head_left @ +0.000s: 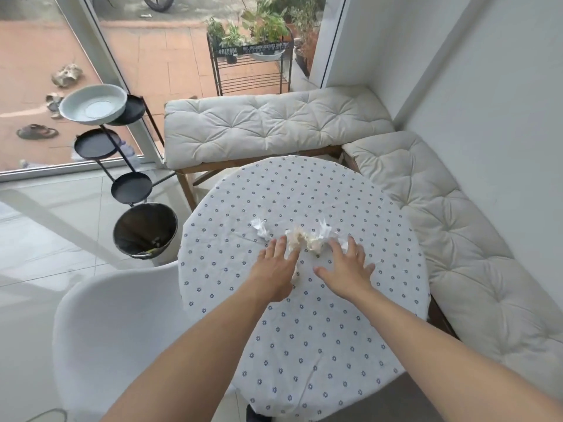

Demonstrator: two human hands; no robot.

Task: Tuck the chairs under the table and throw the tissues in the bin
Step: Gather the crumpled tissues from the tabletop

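Crumpled white tissues lie in a loose row near the middle of the round table, which wears a white cloth with small blue flowers. One tissue sits apart at the left. My left hand and my right hand reach over the table, fingers spread, flanking the main clump just in front of it. Neither hand holds anything. A white shell chair stands at the table's left edge. The black bin stands on the floor left of the table.
Cushioned benches run along the far side and the right side of the table. A black tiered stand with a white bowl rises behind the bin. A glass door faces a tiled patio.
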